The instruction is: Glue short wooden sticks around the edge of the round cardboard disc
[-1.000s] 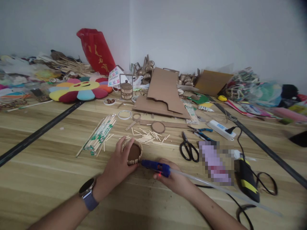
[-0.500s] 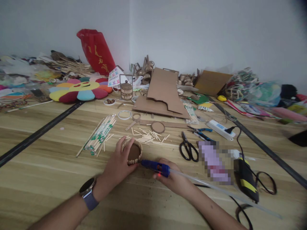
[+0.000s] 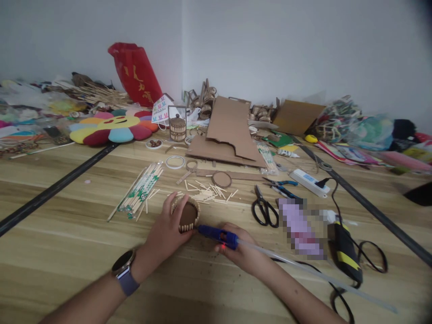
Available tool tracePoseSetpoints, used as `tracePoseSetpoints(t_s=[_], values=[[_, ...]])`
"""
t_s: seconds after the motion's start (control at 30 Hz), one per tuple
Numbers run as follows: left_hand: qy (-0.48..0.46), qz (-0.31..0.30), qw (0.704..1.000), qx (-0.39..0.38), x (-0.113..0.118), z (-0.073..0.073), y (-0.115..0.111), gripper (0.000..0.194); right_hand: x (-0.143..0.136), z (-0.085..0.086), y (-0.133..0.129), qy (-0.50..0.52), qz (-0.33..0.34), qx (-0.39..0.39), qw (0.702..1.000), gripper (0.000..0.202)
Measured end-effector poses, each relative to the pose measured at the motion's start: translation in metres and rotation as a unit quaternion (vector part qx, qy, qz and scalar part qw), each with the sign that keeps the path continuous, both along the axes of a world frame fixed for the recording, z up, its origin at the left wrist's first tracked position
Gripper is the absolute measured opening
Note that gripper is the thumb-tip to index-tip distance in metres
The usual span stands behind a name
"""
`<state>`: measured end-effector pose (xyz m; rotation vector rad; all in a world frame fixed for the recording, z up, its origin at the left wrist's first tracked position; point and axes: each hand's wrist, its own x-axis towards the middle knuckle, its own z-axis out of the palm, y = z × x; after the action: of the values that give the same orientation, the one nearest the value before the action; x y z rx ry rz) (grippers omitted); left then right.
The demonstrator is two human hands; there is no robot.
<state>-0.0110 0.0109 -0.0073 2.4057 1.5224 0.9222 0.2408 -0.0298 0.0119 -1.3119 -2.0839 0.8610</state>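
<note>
A small round cardboard tray edged with short wooden stick pieces lies on the table, and my left hand grips its left side, fingers over the far rim and thumb at the near edge. My right hand is wrapped round a blue glue gun with a red light lit. Its nozzle points left, at the tray's near right edge; whether they touch I cannot tell. A long clear glue stick runs out of the gun's back. Beyond the tray lie loose cut stick pieces and a cardboard disc.
Packed wooden sticks lie to the left. Black scissors, blue-handled pliers, a power strip and a black-yellow tool with cords are on the right. Cardboard sheets and a flower cushion stand further back.
Both hands, the tray and the glue gun stay almost in place. The view has shifted very slightly, and the cord near my right forearm shows a little differently.
</note>
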Motion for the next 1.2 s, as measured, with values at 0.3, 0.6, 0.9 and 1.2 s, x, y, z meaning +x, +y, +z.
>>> tracePoseSetpoints(t_s=[0.3,0.6,0.9,1.2], values=[[-0.007,0.011,1.0,-0.008,0.001,0.002,-0.001,0.103,0.009,0.016,0.0,0.074,-0.031,-0.038,0.996,0.04],[-0.004,0.009,1.0,-0.008,0.001,0.002,-0.001,0.105,0.042,0.039,0.004,0.04,0.077,-0.396,0.914,0.07],[-0.011,0.002,1.0,-0.022,0.001,0.004,-0.001,0.102,0.05,0.06,0.044,-0.334,-0.106,0.032,0.936,0.021],[-0.031,0.002,0.999,-0.037,0.002,0.002,0.0,0.1,0.038,0.053,0.108,-0.481,-0.029,0.102,0.87,0.032]])
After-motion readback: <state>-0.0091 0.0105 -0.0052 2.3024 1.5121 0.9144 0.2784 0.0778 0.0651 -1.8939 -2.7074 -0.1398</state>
